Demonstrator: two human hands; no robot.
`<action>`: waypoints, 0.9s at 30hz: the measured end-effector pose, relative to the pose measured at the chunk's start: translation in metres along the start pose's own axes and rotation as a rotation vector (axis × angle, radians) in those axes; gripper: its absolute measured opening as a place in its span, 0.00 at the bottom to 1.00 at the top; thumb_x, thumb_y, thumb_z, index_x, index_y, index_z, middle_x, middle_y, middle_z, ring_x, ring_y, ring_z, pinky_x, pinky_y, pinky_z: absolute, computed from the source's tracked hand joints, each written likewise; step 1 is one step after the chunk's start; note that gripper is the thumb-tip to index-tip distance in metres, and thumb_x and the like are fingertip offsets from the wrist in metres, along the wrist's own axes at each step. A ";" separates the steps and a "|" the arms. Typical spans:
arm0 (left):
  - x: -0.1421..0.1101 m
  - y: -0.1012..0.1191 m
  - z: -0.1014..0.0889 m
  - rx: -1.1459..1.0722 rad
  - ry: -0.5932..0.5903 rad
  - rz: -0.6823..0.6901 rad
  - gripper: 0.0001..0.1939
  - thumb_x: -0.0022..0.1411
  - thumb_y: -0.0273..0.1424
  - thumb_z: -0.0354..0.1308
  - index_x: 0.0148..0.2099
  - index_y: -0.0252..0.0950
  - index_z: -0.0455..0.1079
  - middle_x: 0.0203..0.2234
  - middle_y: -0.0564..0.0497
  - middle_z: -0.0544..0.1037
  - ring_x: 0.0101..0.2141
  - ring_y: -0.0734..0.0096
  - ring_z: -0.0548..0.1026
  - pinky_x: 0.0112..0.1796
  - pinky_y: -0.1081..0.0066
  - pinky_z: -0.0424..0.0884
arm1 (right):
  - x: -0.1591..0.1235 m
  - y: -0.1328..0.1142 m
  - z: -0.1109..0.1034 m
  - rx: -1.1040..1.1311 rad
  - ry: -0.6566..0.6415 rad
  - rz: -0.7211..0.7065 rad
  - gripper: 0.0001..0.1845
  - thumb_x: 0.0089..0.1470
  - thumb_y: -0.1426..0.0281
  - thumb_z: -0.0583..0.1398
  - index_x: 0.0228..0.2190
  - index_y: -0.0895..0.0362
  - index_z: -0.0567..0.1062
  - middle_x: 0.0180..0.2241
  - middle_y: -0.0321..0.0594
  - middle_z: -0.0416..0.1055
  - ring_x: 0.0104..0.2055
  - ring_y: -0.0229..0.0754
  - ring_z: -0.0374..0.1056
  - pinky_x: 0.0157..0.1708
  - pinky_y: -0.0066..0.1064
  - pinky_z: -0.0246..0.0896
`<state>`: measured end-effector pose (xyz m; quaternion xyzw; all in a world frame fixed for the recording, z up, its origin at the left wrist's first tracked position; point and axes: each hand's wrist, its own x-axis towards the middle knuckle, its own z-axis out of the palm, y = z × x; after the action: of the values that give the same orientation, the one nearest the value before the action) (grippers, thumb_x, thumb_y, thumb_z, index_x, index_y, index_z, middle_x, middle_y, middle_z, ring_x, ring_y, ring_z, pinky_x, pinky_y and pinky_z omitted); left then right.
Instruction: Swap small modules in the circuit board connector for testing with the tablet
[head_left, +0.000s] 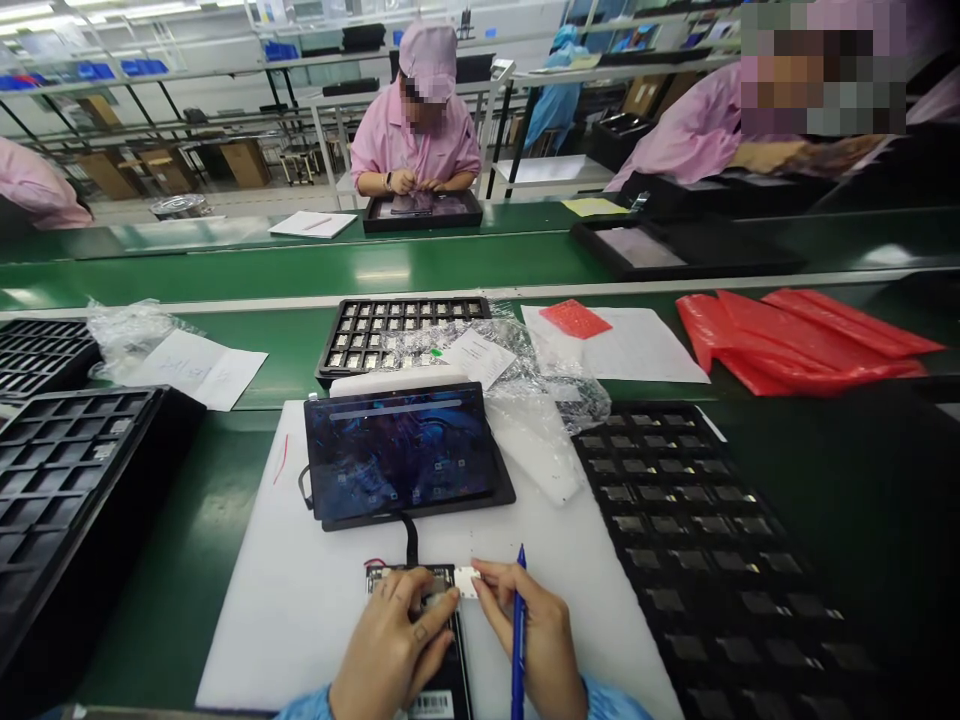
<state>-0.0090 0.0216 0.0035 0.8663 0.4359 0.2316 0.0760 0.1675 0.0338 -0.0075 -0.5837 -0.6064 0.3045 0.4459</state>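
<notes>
My left hand (401,630) lies across the top of a narrow black device (442,680), its fingers bent and pressed onto the circuit area. A barcode label shows near the device's lower end. My right hand (532,630) pinches a small white card-like piece (466,582) at the device's upper right edge. A blue pen (519,630) also sits between that hand's fingers, point upward. Black ribbon cable (411,540) runs from the device to a lit tablet screen (401,450), propped at a tilt behind it. My fingers cover part of the circuit area.
A white foam mat (247,600) lies under the work. Black compartment trays (45,480) stand at left, and another parts tray (712,540) lies at right. Bubble wrap (540,370), a parts tray (352,325) and red plastic bags (795,340) lie behind. Co-workers sit across the green bench.
</notes>
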 end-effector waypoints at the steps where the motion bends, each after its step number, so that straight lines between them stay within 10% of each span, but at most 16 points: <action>1: 0.001 0.001 0.000 0.010 0.000 -0.004 0.16 0.67 0.29 0.43 0.51 0.36 0.69 0.37 0.41 0.70 0.33 0.63 0.72 0.31 0.62 0.76 | 0.001 -0.001 0.000 -0.012 0.004 -0.015 0.13 0.54 0.70 0.56 0.19 0.51 0.62 0.27 0.42 0.80 0.32 0.46 0.78 0.30 0.31 0.75; 13: -0.014 -0.015 -0.007 -0.357 0.254 -0.164 0.13 0.63 0.22 0.48 0.46 0.40 0.69 0.36 0.48 0.67 0.33 0.70 0.72 0.32 0.73 0.73 | -0.007 0.028 0.004 -0.068 0.112 -0.127 0.11 0.54 0.72 0.57 0.24 0.52 0.60 0.43 0.47 0.77 0.43 0.46 0.74 0.43 0.34 0.70; 21: 0.014 -0.055 -0.024 0.521 0.241 -0.364 0.22 0.64 0.30 0.52 0.61 0.40 0.61 0.63 0.33 0.48 0.57 0.38 0.57 0.46 0.51 0.61 | -0.008 0.042 0.016 -0.001 0.189 -0.103 0.09 0.56 0.68 0.55 0.26 0.51 0.58 0.46 0.48 0.76 0.40 0.44 0.76 0.40 0.31 0.70; 27: 0.026 -0.061 -0.026 0.555 0.295 -0.325 0.22 0.63 0.30 0.53 0.60 0.41 0.63 0.64 0.35 0.48 0.58 0.38 0.57 0.48 0.50 0.58 | -0.005 0.044 0.026 -0.010 0.325 -0.118 0.13 0.58 0.61 0.51 0.24 0.51 0.59 0.41 0.47 0.79 0.37 0.43 0.77 0.37 0.29 0.71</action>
<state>-0.0516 0.0776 0.0148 0.7304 0.6208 0.2121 -0.1901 0.1634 0.0388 -0.0587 -0.5910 -0.5610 0.1763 0.5522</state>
